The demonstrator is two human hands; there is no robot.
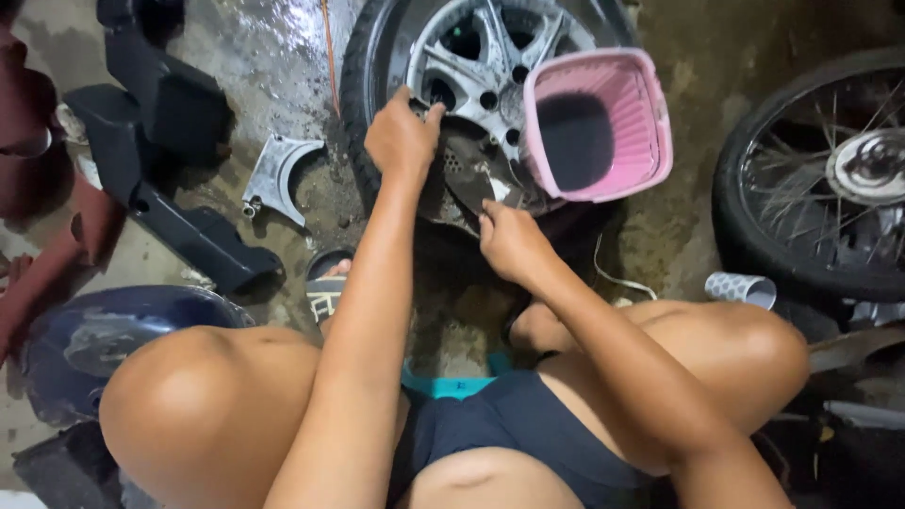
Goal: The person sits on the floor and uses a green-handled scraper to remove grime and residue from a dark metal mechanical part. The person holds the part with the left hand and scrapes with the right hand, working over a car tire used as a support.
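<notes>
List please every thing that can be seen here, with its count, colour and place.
cast wheel: 1, silver spokes, black tyre, top centre on the wet floor
basket: 1, pink, resting on the cast wheel, right side
spoked wheel: 1, black, right edge
metal bracket: 1, grey, floor left of the cast wheel
body panels: several, black, upper left
cup: 1, patterned grey, below the spoked wheel
fender: 1, dark blue, lower left
left hand: on the cast wheel
right hand: at the cast wheel's lower edge

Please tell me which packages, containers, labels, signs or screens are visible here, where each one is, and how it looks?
No signs or screens; any labels are too small to tell.
Pink basket: square, slotted plastic, on the alloy wheel, right of both hands.
Patterned cup: small grey-white cylinder lying beside the spoked wheel.
</notes>
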